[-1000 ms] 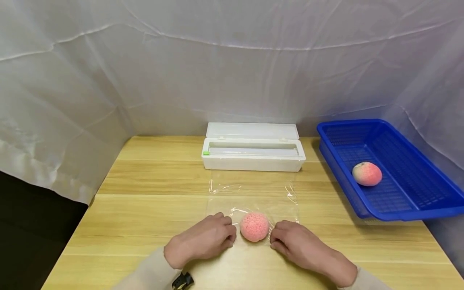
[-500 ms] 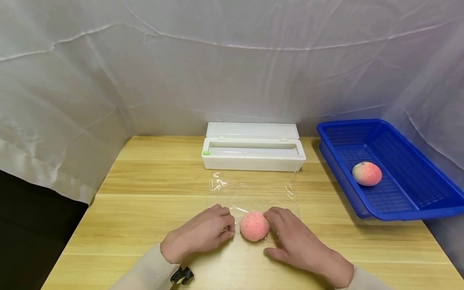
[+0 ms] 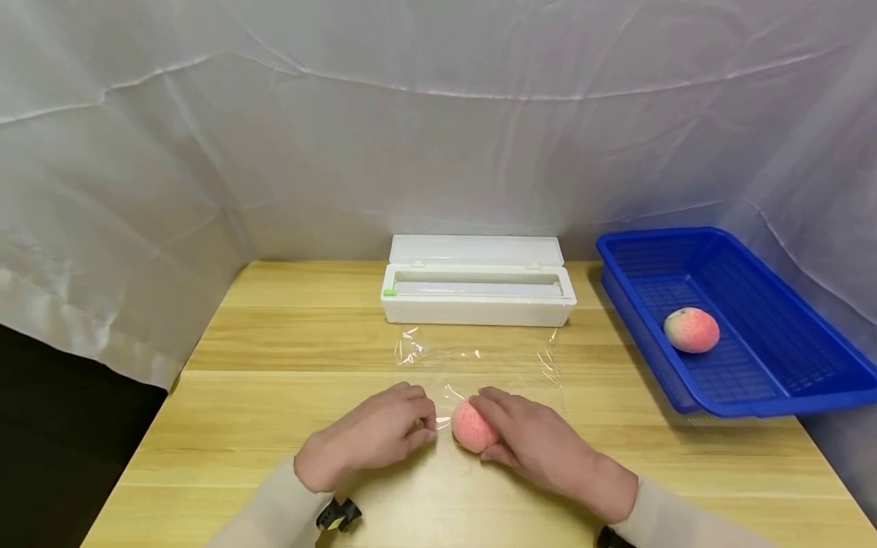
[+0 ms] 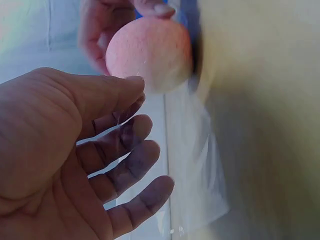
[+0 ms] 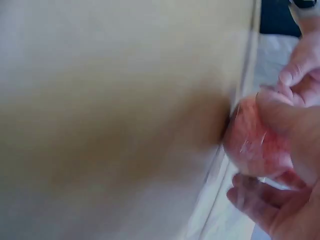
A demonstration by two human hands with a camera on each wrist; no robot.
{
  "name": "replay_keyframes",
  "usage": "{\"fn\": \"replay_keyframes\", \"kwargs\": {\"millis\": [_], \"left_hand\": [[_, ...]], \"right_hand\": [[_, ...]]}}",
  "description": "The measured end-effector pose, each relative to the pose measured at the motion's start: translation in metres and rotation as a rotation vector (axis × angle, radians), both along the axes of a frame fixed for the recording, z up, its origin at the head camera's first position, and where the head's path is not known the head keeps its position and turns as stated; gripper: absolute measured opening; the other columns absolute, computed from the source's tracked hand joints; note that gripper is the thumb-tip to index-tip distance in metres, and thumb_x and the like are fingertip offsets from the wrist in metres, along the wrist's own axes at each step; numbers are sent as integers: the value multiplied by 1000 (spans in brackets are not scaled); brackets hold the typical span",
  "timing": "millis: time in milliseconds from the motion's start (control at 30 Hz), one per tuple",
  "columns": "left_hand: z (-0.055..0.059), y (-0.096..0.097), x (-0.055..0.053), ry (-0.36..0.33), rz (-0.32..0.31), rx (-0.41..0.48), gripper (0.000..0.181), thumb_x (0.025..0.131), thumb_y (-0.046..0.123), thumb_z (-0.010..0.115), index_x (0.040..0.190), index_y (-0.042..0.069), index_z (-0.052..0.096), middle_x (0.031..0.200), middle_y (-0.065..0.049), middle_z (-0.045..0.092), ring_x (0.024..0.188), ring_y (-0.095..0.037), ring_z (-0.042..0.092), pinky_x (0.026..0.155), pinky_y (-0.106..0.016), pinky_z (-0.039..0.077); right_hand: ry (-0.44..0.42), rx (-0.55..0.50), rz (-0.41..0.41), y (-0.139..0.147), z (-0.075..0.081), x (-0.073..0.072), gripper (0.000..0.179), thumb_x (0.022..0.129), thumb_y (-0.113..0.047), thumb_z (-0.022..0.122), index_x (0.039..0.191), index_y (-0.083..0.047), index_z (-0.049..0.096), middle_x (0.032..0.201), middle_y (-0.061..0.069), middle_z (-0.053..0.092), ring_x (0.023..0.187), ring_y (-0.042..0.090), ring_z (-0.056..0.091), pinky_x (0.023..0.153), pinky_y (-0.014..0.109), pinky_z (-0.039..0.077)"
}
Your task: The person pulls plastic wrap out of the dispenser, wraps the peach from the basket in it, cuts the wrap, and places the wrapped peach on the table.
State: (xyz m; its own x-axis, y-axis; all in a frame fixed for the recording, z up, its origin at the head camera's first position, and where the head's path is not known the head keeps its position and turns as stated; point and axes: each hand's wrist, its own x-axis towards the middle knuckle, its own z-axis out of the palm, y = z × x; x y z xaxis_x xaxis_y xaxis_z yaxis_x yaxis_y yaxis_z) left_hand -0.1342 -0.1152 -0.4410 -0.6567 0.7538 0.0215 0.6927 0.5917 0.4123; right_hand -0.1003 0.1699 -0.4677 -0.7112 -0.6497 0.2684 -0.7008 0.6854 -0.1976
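Note:
A pink toy-like peach (image 3: pixel 473 427) sits on the near part of a clear sheet of plastic wrap (image 3: pixel 493 369) that lies on the table. My right hand (image 3: pixel 541 441) grips the peach from its right side, thumb in front and fingers over the far side. In the right wrist view, film glints over the peach (image 5: pixel 252 142). To the left of the peach, my left hand (image 3: pixel 380 430) pinches the edge of the wrap between thumb and index finger. The left wrist view shows the other fingers (image 4: pixel 142 200) loosely bent behind the film (image 4: pixel 197 175).
The wrap runs back to a white dispenser box (image 3: pixel 478 308) with its lid raised and a green slider (image 3: pixel 389 292) at its left end. At the right stands a blue basket (image 3: pixel 640 323) holding another peach (image 3: pixel 692 329). Grey cloth (image 3: pixel 438 167) hangs behind the wooden table (image 3: pixel 274 388).
My right hand has let go of the wrap's right edge, opened, and closed round the peach, which has shifted slightly left. The left hand, still pinching the wrap, has drifted slightly left.

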Motion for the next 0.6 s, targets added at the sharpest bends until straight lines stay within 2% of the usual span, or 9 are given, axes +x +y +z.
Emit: {"fn": "replay_keyframes", "kwargs": {"millis": [100, 200, 300, 367, 467, 533, 600], "left_hand": [[2, -7, -11, -47, 35, 26, 9, 101, 25, 72, 93, 23, 69, 92, 14, 59, 87, -4, 54, 81, -26, 53], [3, -15, -21, -79, 75, 48, 9, 102, 21, 71, 93, 23, 68, 91, 14, 59, 83, -5, 53, 78, -27, 51], [5, -21, -30, -76, 122, 55, 9, 102, 17, 70, 93, 20, 68, 90, 12, 59, 82, -7, 54, 76, -27, 51], [7, -21, -32, -22, 155, 54, 8, 101, 14, 71, 94, 18, 68, 91, 10, 61, 84, -10, 56, 78, -29, 53], [13, -11, -27, 114, 172, 64, 3, 99, 14, 74, 99, 15, 70, 98, 6, 67, 94, -14, 62, 89, -34, 57], [18, 4, -20, 203, 131, 76, 10, 97, 19, 77, 105, 15, 73, 106, 4, 70, 104, -16, 63, 97, -36, 56], [19, 21, -12, 274, 54, 81, 21, 95, 27, 81, 110, 15, 73, 111, 2, 70, 108, -18, 62, 99, -36, 55]], "right_hand": [[-172, -43, -12, 5, 8, -12, 72, 92, -46, 79, 150, -12, 53, 143, 7, 63, 127, 25, 66, 103, 46, 57], [-315, -40, -8, 8, 17, -26, 72, 96, -46, 76, 155, -13, 51, 150, 6, 61, 136, 25, 61, 111, 48, 52], [-453, -18, -1, 10, 24, -41, 71, 99, -46, 73, 158, -15, 48, 155, 4, 57, 142, 24, 55, 116, 49, 47], [-530, -8, 4, 10, 28, -49, 71, 99, -45, 73, 158, -16, 49, 153, 4, 59, 140, 23, 57, 116, 48, 48], [-611, 8, 33, 9, 33, -61, 70, 98, -45, 74, 157, -15, 51, 144, 2, 66, 127, 18, 64, 107, 44, 54], [-654, 13, 55, 10, 36, -68, 68, 98, -45, 74, 155, -14, 53, 132, -1, 71, 111, 14, 68, 97, 39, 58], [-704, 11, 58, 10, 38, -74, 67, 98, -47, 74, 154, -15, 55, 121, -6, 73, 99, 9, 67, 88, 34, 58]]}}
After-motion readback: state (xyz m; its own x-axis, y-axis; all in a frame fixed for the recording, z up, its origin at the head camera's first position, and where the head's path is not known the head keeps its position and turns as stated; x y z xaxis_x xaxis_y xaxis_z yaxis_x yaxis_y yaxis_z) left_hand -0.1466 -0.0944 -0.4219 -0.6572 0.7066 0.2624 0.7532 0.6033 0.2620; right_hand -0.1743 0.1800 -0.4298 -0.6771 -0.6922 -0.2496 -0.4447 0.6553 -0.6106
